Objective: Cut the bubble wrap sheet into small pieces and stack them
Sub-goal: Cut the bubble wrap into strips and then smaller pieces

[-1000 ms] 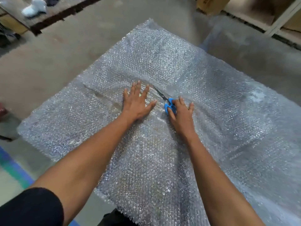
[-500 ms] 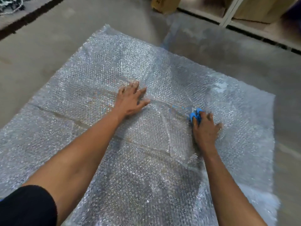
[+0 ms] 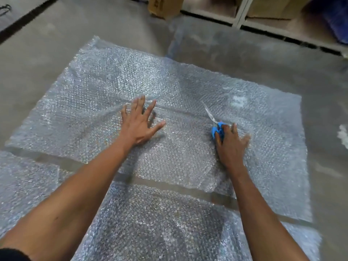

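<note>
Blue scissors (image 3: 216, 127) in right-hand grip (image 3: 230, 146)

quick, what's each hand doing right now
Left hand: open, fingers spread, pressing flat on the bubble wrap sheet.
Right hand: closed around the blue handles of the scissors, blades pointing away across the sheet.
</note>
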Action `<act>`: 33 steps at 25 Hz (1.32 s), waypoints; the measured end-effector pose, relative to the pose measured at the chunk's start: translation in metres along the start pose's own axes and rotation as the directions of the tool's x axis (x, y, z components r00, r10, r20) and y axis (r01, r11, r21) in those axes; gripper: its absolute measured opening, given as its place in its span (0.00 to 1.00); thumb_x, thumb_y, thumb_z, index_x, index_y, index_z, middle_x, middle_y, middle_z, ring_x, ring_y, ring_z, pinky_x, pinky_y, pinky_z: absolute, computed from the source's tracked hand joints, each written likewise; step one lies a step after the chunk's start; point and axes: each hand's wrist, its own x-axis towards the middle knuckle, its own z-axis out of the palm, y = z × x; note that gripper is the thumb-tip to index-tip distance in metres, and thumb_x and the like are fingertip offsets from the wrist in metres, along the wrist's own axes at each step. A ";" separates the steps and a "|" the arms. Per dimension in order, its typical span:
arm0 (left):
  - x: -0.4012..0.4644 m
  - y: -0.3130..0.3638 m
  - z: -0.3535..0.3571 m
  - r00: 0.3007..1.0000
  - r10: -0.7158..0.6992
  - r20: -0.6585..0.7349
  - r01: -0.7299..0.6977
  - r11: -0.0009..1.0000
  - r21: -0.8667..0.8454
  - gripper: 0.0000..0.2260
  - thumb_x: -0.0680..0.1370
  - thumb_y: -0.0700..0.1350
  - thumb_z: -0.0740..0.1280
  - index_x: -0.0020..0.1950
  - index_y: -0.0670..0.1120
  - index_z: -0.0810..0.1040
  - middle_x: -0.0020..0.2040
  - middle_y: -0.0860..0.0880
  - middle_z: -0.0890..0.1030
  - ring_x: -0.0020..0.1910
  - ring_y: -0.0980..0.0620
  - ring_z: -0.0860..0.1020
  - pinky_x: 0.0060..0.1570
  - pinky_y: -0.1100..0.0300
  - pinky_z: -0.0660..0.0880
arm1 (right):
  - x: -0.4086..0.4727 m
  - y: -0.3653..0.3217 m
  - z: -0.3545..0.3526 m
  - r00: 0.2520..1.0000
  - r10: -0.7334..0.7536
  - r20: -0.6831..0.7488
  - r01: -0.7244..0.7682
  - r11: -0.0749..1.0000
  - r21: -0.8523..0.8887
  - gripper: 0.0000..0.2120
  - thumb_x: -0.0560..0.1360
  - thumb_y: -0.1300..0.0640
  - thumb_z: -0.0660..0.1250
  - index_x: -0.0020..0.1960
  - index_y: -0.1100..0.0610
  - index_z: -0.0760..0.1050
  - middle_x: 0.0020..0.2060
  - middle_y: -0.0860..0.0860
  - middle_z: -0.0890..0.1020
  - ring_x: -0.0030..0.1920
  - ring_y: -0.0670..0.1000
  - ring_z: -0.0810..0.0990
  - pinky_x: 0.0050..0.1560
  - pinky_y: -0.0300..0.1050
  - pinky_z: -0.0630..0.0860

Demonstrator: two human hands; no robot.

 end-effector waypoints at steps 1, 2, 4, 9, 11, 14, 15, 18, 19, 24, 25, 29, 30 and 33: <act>0.003 0.003 0.002 1.000 0.002 -0.004 -0.002 1.000 0.006 0.44 0.76 0.81 0.43 0.85 0.59 0.36 0.85 0.46 0.32 0.84 0.44 0.37 0.78 0.29 0.38 | 0.002 0.001 0.000 1.000 0.007 0.001 -0.007 1.000 0.015 0.19 0.87 0.44 0.59 0.75 0.51 0.71 0.74 0.58 0.77 0.84 0.57 0.59 0.77 0.77 0.42; 0.005 0.006 0.003 1.000 0.001 0.008 -0.001 1.000 0.013 0.44 0.76 0.81 0.43 0.85 0.60 0.36 0.85 0.46 0.33 0.84 0.43 0.37 0.78 0.29 0.39 | 0.006 0.002 -0.001 1.000 0.005 0.002 -0.006 0.999 0.039 0.19 0.87 0.44 0.59 0.74 0.50 0.71 0.75 0.58 0.77 0.84 0.57 0.58 0.77 0.76 0.38; 0.012 0.008 0.006 0.999 -0.012 0.030 0.011 1.000 0.018 0.44 0.75 0.82 0.42 0.85 0.60 0.37 0.85 0.45 0.35 0.85 0.42 0.38 0.78 0.28 0.42 | 0.014 0.002 -0.004 1.000 -0.001 0.002 0.001 0.996 0.095 0.18 0.87 0.42 0.57 0.73 0.50 0.71 0.74 0.56 0.77 0.85 0.58 0.57 0.77 0.75 0.34; 0.046 0.011 0.001 0.997 0.002 0.073 -0.004 1.000 0.026 0.45 0.73 0.83 0.41 0.84 0.61 0.35 0.85 0.45 0.35 0.84 0.42 0.39 0.77 0.27 0.42 | 0.047 0.014 -0.009 0.998 -0.054 0.028 0.050 0.990 0.131 0.18 0.87 0.43 0.56 0.73 0.50 0.71 0.70 0.57 0.80 0.84 0.61 0.59 0.77 0.79 0.36; 0.059 0.012 0.001 0.997 0.014 0.078 -0.016 1.000 0.025 0.45 0.73 0.83 0.41 0.84 0.62 0.35 0.85 0.45 0.35 0.84 0.42 0.38 0.77 0.26 0.42 | 0.059 0.022 -0.008 0.997 -0.073 0.031 0.068 0.989 0.134 0.17 0.87 0.45 0.57 0.73 0.50 0.71 0.69 0.56 0.81 0.84 0.60 0.59 0.76 0.80 0.37; 0.072 0.016 -0.002 0.996 0.034 0.084 -0.035 0.999 0.010 0.44 0.74 0.82 0.42 0.84 0.63 0.34 0.85 0.45 0.35 0.84 0.41 0.38 0.77 0.26 0.42 | 0.072 0.029 -0.006 0.996 -0.078 0.039 0.071 0.986 0.148 0.16 0.88 0.46 0.57 0.72 0.49 0.70 0.69 0.56 0.81 0.84 0.60 0.59 0.76 0.80 0.36; 0.073 0.017 -0.006 0.996 0.035 0.085 -0.035 0.999 0.004 0.44 0.75 0.82 0.42 0.84 0.63 0.34 0.85 0.45 0.35 0.84 0.41 0.38 0.77 0.26 0.42 | 0.074 0.029 -0.007 0.996 -0.076 0.043 0.069 0.986 0.151 0.16 0.88 0.45 0.57 0.72 0.49 0.70 0.69 0.56 0.81 0.84 0.60 0.59 0.76 0.80 0.36; 0.054 0.027 -0.020 1.000 0.018 0.004 -0.018 0.998 -0.061 0.41 0.79 0.78 0.44 0.85 0.60 0.36 0.86 0.47 0.36 0.85 0.45 0.39 0.78 0.28 0.42 | 0.058 0.020 -0.018 0.997 -0.073 0.001 0.072 0.990 0.121 0.16 0.88 0.45 0.58 0.72 0.49 0.71 0.71 0.54 0.80 0.84 0.59 0.59 0.77 0.80 0.39; 0.036 0.035 -0.024 0.999 0.013 -0.042 -0.018 0.994 -0.112 0.39 0.81 0.76 0.46 0.85 0.59 0.37 0.86 0.48 0.36 0.85 0.47 0.39 0.79 0.30 0.42 | 0.043 0.017 -0.024 0.997 -0.068 -0.031 0.071 0.989 0.131 0.16 0.87 0.46 0.59 0.72 0.50 0.71 0.71 0.54 0.80 0.84 0.58 0.59 0.78 0.79 0.40; -0.120 0.086 -0.016 1.000 -0.007 -0.030 -0.002 0.955 -0.296 0.35 0.86 0.66 0.53 0.86 0.56 0.41 0.86 0.52 0.37 0.85 0.53 0.40 0.83 0.40 0.44 | -0.098 0.008 -0.049 0.999 -0.020 -0.041 0.027 0.986 0.165 0.14 0.86 0.50 0.60 0.71 0.50 0.71 0.76 0.48 0.76 0.84 0.56 0.59 0.81 0.73 0.46; -0.153 0.095 -0.011 1.000 0.000 0.011 0.003 0.960 -0.280 0.35 0.86 0.65 0.53 0.86 0.56 0.40 0.86 0.52 0.36 0.85 0.53 0.39 0.83 0.40 0.45 | -0.130 0.009 -0.051 0.999 -0.010 -0.035 0.015 0.987 0.162 0.14 0.85 0.50 0.61 0.70 0.50 0.73 0.75 0.48 0.77 0.83 0.57 0.62 0.81 0.72 0.47; -0.254 0.127 0.005 0.991 0.039 0.125 -0.016 0.983 -0.185 0.35 0.85 0.68 0.50 0.86 0.58 0.37 0.86 0.52 0.34 0.85 0.51 0.38 0.83 0.39 0.47 | -0.246 0.019 -0.058 0.998 0.031 -0.050 -0.026 0.996 0.090 0.17 0.83 0.45 0.58 0.69 0.48 0.71 0.73 0.48 0.79 0.81 0.59 0.66 0.80 0.72 0.52; -0.271 0.135 0.008 0.989 0.055 0.139 -0.033 0.987 -0.154 0.35 0.85 0.69 0.48 0.85 0.58 0.36 0.86 0.51 0.34 0.85 0.50 0.38 0.83 0.40 0.47 | -0.266 0.022 -0.059 0.998 0.042 -0.052 -0.039 0.997 0.060 0.19 0.83 0.45 0.57 0.70 0.49 0.71 0.73 0.50 0.79 0.81 0.60 0.67 0.79 0.73 0.54; -0.302 0.154 0.019 0.982 0.072 0.172 -0.063 0.996 -0.057 0.36 0.83 0.72 0.43 0.85 0.58 0.35 0.85 0.51 0.34 0.85 0.50 0.37 0.83 0.41 0.44 | -0.303 0.027 -0.057 0.995 0.102 -0.025 -0.101 0.994 0.028 0.19 0.86 0.45 0.57 0.71 0.53 0.74 0.73 0.53 0.79 0.80 0.63 0.67 0.80 0.74 0.53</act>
